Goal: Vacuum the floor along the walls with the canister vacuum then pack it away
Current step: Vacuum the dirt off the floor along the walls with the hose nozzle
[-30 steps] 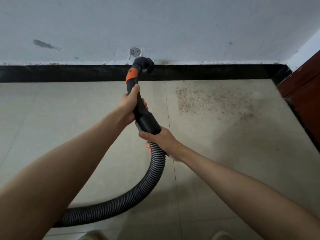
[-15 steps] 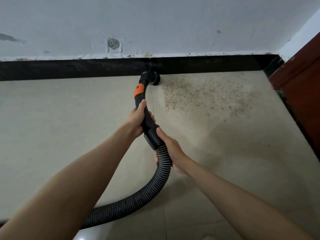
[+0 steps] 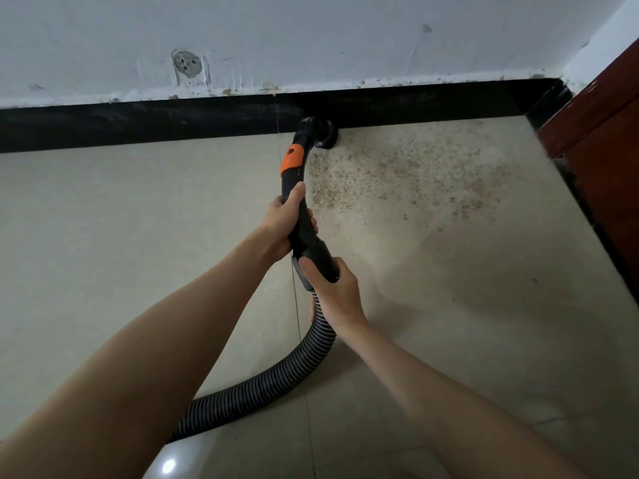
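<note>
I hold a black vacuum handle (image 3: 296,183) with an orange band. My left hand (image 3: 281,221) grips it just below the band. My right hand (image 3: 337,293) grips the cuff where the ribbed grey hose (image 3: 273,385) joins. The hose curves down and to the left, passing behind my left arm. The round black nozzle (image 3: 320,133) rests on the beige tile floor (image 3: 121,236) against the black skirting (image 3: 138,122), at the left edge of a patch of brown grit (image 3: 408,174). The canister is out of view.
The white wall (image 3: 345,39) has a patched round hole (image 3: 186,63) above the skirting. A dark red wooden door or cabinet (image 3: 605,133) stands at the right, meeting the wall at the corner. Grit spreads from the nozzle toward that corner.
The nozzle has dropped from the skirting to the floor and shifted right along the wall, reaching the grit patch. Both hands have kept their hold on the handle and cuff.
</note>
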### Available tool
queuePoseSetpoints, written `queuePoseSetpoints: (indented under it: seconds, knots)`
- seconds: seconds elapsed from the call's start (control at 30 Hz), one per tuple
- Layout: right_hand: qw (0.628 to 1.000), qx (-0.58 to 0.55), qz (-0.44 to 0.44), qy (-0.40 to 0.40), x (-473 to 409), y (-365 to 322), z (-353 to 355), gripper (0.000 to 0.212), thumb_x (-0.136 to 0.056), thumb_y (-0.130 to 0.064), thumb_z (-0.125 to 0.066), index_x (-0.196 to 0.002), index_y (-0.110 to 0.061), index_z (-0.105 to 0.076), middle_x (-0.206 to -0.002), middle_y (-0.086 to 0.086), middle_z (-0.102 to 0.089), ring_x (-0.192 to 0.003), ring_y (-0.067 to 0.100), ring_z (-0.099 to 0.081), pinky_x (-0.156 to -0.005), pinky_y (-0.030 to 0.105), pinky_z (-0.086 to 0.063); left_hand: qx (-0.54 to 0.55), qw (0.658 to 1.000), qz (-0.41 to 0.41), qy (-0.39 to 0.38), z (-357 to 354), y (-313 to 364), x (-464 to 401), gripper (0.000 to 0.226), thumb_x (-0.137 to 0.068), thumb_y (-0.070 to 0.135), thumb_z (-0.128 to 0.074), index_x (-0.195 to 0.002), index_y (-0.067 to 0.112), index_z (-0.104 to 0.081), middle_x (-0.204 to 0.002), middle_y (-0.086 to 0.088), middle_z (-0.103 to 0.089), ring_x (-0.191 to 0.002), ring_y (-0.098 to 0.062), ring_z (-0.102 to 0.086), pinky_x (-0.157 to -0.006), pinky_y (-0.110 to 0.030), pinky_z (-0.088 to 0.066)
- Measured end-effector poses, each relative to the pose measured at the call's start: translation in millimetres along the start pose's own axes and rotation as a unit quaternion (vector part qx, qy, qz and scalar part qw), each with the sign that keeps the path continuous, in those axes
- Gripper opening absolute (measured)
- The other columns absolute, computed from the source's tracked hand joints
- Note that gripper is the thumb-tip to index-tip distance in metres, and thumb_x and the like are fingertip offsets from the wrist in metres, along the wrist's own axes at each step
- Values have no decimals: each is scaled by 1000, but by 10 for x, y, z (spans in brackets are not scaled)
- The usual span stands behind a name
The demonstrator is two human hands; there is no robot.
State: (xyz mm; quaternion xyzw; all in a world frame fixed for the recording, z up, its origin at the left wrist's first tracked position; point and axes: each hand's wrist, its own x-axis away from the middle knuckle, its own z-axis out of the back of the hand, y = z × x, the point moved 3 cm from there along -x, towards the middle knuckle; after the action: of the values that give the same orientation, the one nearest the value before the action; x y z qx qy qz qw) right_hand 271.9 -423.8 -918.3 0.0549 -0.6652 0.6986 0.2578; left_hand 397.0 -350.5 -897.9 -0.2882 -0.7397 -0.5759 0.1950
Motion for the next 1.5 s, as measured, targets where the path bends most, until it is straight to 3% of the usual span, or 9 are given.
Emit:
queuePoseSetpoints:
  seconds: [0.13, 0.27, 0.37, 0.53, 0.7, 0.83, 1.0, 1.1, 1.5]
  knots:
    - [999, -25, -11, 22, -47, 13, 86, 48, -63, -62, -67, -82, -20, -54, -69, 1, -58, -57, 17, -56, -54, 27, -43, -24, 1000, -11, -9, -180, -6, -54, 28, -94, 35, -55, -103, 10, -44, -67, -6, -48, -49, -16, -51, -51, -28, -50]
    - [999, -29, -3, 42, -117, 24, 201, 32, -80, -51, -71, -83, -23, -55, -74, -3, -60, -60, 3, -59, -53, 17, -45, -47, 999, -9, -22, -348, 28, -109, 28, -94, 36, -54, -101, 10, -44, -68, -6, -48, -50, -17, -50, -52, -30, -50]
    - [998, -35, -1, 43, -152, 52, 256, 28, -84, -47, -69, -83, -23, -55, -74, 1, -59, -64, 17, -58, -56, 24, -44, -55, 998, -4, -34, -427, 23, -126, 27, -95, 35, -53, -100, 10, -45, -69, -6, -48, -51, -18, -50, -53, -30, -50]
    - [999, -30, 6, 40, -160, 46, 251, 29, -85, -45, -70, -80, -22, -53, -72, 2, -57, -63, 20, -56, -56, 27, -43, -52, 998, -4, -46, -420, 16, -110, 29, -96, 35, -52, -106, 9, -43, -69, -6, -47, -53, -17, -49, -55, -31, -50]
    - [999, -17, 30, 42, -134, -51, 197, 23, -87, -40, -69, -80, -24, -54, -73, -6, -57, -64, 3, -55, -54, 11, -43, -67, 996, -13, -56, -376, 144, -45, 28, -96, 35, -51, -107, 10, -45, -70, -6, -49, -54, -17, -51, -57, -30, -52]
    - [999, 4, 36, 1, -44, -103, 88, 23, -87, -39, -68, -79, -24, -54, -73, -6, -57, -62, -1, -54, -53, 9, -42, -63, 997, -28, -21, -198, 172, 73, 32, -96, 35, -51, -113, 9, -43, -72, -6, -48, -54, -16, -51, -54, -29, -51]
    - [998, 26, 31, -57, 79, -191, -117, 24, -88, -41, -68, -80, -23, -54, -75, -7, -58, -66, 4, -54, -55, 11, -41, -10, 997, -51, 53, 168, 188, 235, 24, -96, 35, -51, -96, 12, -44, -68, -6, -48, -52, -16, -51, -52, -28, -51]
    - [996, 35, 27, -78, 164, -208, -216, 26, -88, -42, -68, -79, -22, -54, -74, -6, -58, -66, 8, -54, -59, 19, -42, 19, 995, -46, 88, 351, 146, 329, 25, -96, 35, -52, -94, 11, -43, -66, -5, -47, -48, -15, -50, -49, -26, -50]
    - [998, 34, 1, -61, 361, -206, 17, 28, -88, -44, -65, -80, -20, -55, -77, -3, -59, -70, 11, -56, -63, 22, -45, -21, 995, -18, 94, 118, 40, 431, 26, -95, 35, -51, -89, 11, -43, -66, -7, -47, -47, -17, -50, -48, -28, -48]
